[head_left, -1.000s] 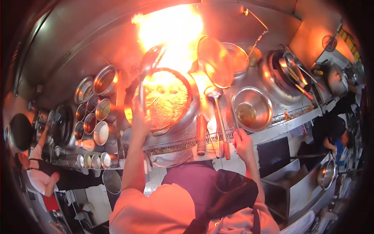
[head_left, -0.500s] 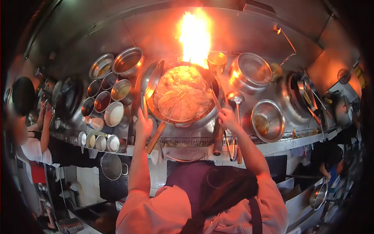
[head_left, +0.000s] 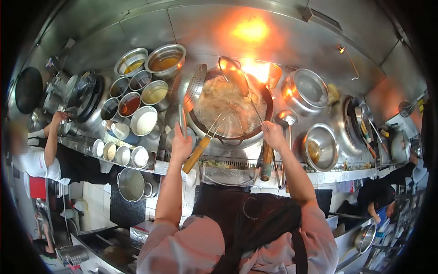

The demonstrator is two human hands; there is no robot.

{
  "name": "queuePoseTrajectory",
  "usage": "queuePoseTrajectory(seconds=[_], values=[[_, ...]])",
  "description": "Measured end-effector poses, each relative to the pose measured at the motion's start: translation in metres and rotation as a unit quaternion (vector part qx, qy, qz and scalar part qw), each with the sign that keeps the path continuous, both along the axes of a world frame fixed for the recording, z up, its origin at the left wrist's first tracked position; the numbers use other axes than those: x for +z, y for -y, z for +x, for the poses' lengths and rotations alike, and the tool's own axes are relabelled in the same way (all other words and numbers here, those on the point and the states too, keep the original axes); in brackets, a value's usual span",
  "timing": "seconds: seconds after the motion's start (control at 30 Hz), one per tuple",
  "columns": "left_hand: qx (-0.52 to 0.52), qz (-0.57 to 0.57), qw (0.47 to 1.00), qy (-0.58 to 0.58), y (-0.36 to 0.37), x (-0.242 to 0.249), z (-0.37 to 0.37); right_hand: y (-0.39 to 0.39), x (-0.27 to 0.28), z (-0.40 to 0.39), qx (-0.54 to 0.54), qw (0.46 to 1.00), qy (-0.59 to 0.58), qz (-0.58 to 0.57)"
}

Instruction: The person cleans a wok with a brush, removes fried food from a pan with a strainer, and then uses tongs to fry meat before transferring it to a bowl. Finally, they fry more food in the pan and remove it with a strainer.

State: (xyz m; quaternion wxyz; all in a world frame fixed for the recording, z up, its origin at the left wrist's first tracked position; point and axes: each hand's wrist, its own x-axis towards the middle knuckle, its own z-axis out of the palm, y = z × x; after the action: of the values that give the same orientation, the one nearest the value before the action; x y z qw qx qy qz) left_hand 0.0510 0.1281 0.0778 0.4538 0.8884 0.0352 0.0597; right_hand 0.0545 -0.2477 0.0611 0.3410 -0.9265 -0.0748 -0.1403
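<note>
Frothing pale, liquid [head_left: 209,99] fills the wok [head_left: 268,104], left hand [head_left: 181,145] clamping skimmer [head_left: 195,87], right hand [head_left: 275,135] ladle [head_left: 234,76].

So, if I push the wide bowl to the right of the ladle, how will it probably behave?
The bowl should stay stiff, since it looks like metal. It is probably light for its size, with apparently just a little brownish liquid inside. A quick push might make that slosh, as the top is open.

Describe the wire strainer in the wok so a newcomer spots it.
Find the big wok beside the flames. In its near half sits a round wire-mesh strainer. Unlike the perforated skimmer at left, it has a thick wooden handle.
</note>
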Motion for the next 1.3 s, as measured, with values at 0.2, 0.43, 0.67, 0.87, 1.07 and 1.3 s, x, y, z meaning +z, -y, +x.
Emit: queuePoseTrajectory(seconds=[0.2,0.43,0.67,0.87,1.07,1.3], values=[[-0.013,0.059,0.998,-0.022,0.007,0.012,0.011,0.0,0.008,-0.011,-0.001,0.992,-0.123,0.014],[-0.013,0.04,0.997,-0.067,0.015,0.02,0.037,0.006,0.036,-0.057,-0.143,0.985,-0.088,-0.035],[-0.021,-0.037,0.995,-0.086,0.031,-0.048,0.103,0.036,-0.016,-0.037,-0.05,0.861,-0.315,0.396],[-0.063,-0.128,0.988,-0.052,0.037,-0.089,0.131,0.02,-0.014,-0.025,-0.025,0.761,-0.332,0.557],[-0.028,-0.235,0.957,-0.166,0.053,-0.021,0.116,0.008,0.023,-0.037,0.005,0.843,-0.297,0.448],[-0.066,-0.313,0.929,-0.187,0.051,0.003,0.09,0.022,-0.014,-0.022,0.028,0.975,-0.113,0.191]])
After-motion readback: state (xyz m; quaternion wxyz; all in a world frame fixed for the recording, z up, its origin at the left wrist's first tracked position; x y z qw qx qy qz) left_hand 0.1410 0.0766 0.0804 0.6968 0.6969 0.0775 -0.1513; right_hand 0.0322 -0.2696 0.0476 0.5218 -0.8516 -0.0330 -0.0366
